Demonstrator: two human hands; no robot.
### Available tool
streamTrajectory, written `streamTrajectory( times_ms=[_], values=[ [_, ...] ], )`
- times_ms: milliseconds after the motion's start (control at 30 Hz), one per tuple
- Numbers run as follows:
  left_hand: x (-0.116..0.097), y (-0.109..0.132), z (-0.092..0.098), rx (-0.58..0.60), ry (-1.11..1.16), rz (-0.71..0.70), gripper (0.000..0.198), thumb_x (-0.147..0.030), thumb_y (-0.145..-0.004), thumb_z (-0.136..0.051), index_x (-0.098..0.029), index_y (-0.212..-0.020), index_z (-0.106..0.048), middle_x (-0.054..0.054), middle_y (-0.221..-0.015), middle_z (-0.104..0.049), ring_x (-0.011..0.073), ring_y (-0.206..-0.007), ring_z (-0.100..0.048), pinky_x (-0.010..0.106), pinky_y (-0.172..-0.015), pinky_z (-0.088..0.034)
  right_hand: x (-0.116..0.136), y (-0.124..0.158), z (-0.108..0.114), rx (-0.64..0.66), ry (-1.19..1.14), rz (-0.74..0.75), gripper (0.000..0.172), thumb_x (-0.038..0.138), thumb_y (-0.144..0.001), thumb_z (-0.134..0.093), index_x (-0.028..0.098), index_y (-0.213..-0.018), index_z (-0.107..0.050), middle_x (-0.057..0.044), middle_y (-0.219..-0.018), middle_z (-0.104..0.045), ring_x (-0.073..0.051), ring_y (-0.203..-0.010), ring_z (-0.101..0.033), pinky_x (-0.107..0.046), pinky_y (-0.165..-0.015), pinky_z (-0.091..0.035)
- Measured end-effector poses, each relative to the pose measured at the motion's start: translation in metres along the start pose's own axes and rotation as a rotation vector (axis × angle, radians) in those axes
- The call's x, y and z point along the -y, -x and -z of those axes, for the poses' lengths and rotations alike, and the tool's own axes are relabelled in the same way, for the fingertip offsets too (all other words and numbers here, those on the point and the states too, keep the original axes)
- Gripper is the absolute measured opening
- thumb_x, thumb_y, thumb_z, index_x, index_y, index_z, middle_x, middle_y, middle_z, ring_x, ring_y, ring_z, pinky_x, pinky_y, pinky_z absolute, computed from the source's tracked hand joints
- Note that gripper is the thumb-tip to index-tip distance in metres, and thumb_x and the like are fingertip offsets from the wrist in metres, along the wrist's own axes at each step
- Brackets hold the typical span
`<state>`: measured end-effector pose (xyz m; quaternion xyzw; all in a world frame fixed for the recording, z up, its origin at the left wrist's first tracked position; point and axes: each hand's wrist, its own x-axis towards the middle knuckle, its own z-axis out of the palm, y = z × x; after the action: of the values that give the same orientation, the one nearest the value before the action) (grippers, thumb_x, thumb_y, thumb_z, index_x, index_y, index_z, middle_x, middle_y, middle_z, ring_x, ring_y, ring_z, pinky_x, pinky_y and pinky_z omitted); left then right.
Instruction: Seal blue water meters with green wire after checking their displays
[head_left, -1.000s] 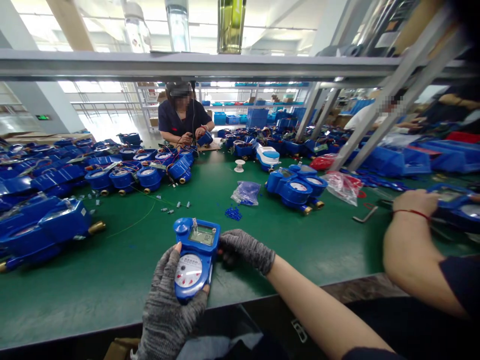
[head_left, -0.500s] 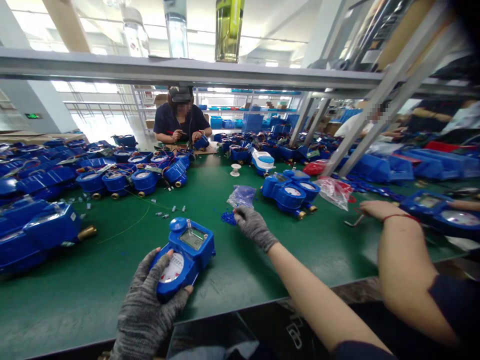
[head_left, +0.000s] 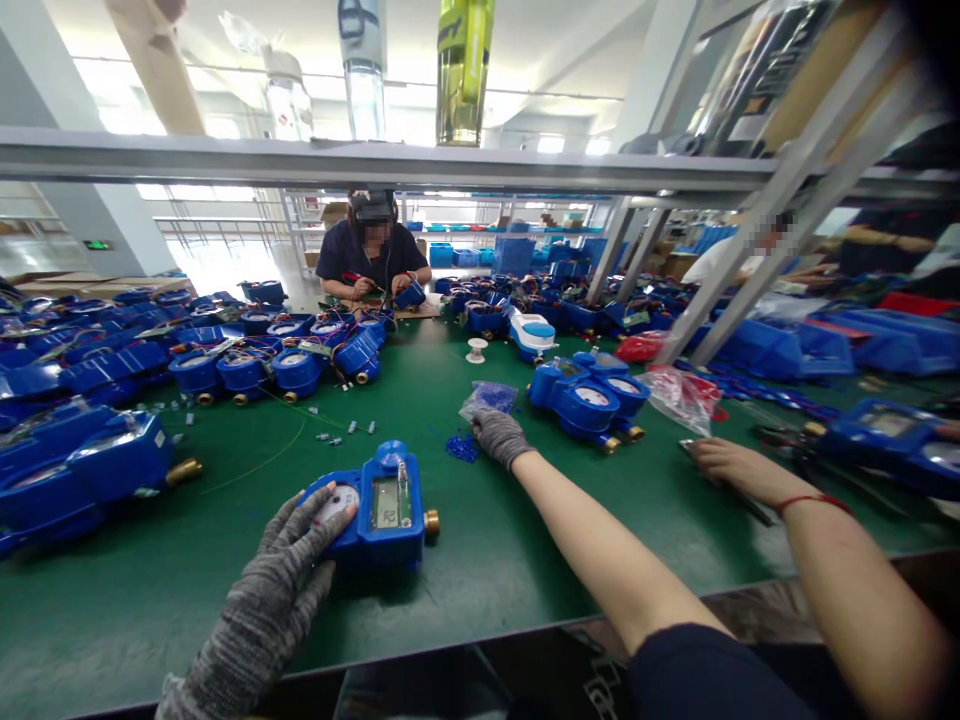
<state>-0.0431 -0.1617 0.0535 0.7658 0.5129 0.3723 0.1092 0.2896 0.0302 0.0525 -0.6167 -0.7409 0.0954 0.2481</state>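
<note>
My left hand (head_left: pixel 289 560), in a grey knit glove with bare fingertips, wraps over the round dial end of a blue water meter (head_left: pixel 394 545). The meter rests on the green tabletop, its small display facing up and a brass fitting sticking out at the right. Farther forward, my right hand (head_left: pixel 501 437), gloved the same way, is closed with curled fingers beside a heap of tiny blue pieces (head_left: pixel 461 448). A clear plastic bag of bluish contents (head_left: pixel 489 398) lies against its far side. Whatever those fingertips pinch is hidden.
Several blue meters (head_left: pixel 589 398) stand beyond my right hand; many more crowd the left (head_left: pixel 82 465). A co-worker's hand (head_left: pixel 739 468) at the right holds a dark tool. Opposite sits another person (head_left: pixel 375 250). A white spool (head_left: pixel 475 350) and overhead shelf (head_left: pixel 525 165) are ahead.
The water meter has turned and now lies lower, its brass fitting showing. My right hand stays by the blue pieces. The co-worker's hand at the right has moved from a hex key to a dark tool.
</note>
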Motion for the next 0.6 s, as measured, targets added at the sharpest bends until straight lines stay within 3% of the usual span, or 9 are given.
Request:
streamTrajectory(
  times_ms=[100, 233, 333, 400, 600],
  values=[
    [0.001, -0.006, -0.003, 0.003, 0.273, 0.044, 0.040, -0.025, -0.092, -0.050, -0.036, -0.129, -0.062, 0.003, -0.148, -0.047, 0.0295, -0.138, -0.041, 0.054, -0.118, -0.027, 0.006, 0.009, 0.001, -0.004, -0.017, 0.040, 0.020, 0.013, -0.087, -0.052, 0.015, -0.092, -0.070, -0.011, -0.092, -0.070, -0.022, -0.091, -0.063, -0.031, -0.086, -0.046],
    [-0.001, -0.020, -0.016, -0.096, 0.628, 0.149, 0.028, -0.029, -0.093, -0.053, -0.027, -0.113, -0.072, 0.006, -0.136, -0.056, 0.0283, -0.135, -0.043, 0.045, -0.116, -0.032, 0.024, 0.042, -0.002, 0.044, -0.087, 0.163, 0.015, 0.016, -0.089, -0.052, 0.014, -0.093, -0.067, -0.009, -0.093, -0.069, -0.019, -0.085, -0.061, -0.028, -0.079, -0.047],
    [-0.004, -0.039, -0.029, -0.188, 0.677, 0.237, 0.012, -0.030, -0.085, -0.067, -0.023, -0.091, -0.075, 0.006, -0.121, -0.060, 0.0269, -0.120, -0.054, 0.042, -0.107, -0.042, 0.037, 0.071, -0.002, 0.104, -0.187, 0.321, 0.012, 0.019, -0.089, -0.055, 0.016, -0.095, -0.065, -0.007, -0.094, -0.067, -0.017, -0.084, -0.060, -0.027, -0.076, -0.048],
    [-0.006, -0.050, -0.036, -0.161, 0.692, 0.236, 0.008, -0.029, -0.082, -0.071, -0.022, -0.083, -0.072, 0.005, -0.116, -0.060, 0.0252, -0.114, -0.057, 0.040, -0.103, -0.044, 0.040, 0.084, 0.001, 0.119, -0.274, 0.446, 0.012, 0.021, -0.091, -0.055, 0.016, -0.095, -0.065, -0.006, -0.091, -0.066, -0.018, -0.082, -0.060, -0.029, -0.074, -0.048],
    [-0.005, -0.061, -0.040, -0.102, 0.670, 0.143, 0.012, -0.028, -0.087, -0.065, -0.022, -0.097, -0.068, 0.005, -0.121, -0.058, 0.0241, -0.120, -0.052, 0.037, -0.105, -0.039, 0.033, 0.096, 0.008, 0.165, -0.310, 0.584, 0.010, 0.023, -0.091, -0.055, 0.016, -0.093, -0.063, -0.006, -0.088, -0.064, -0.018, -0.078, -0.058, -0.030, -0.071, -0.046]
  ],
)
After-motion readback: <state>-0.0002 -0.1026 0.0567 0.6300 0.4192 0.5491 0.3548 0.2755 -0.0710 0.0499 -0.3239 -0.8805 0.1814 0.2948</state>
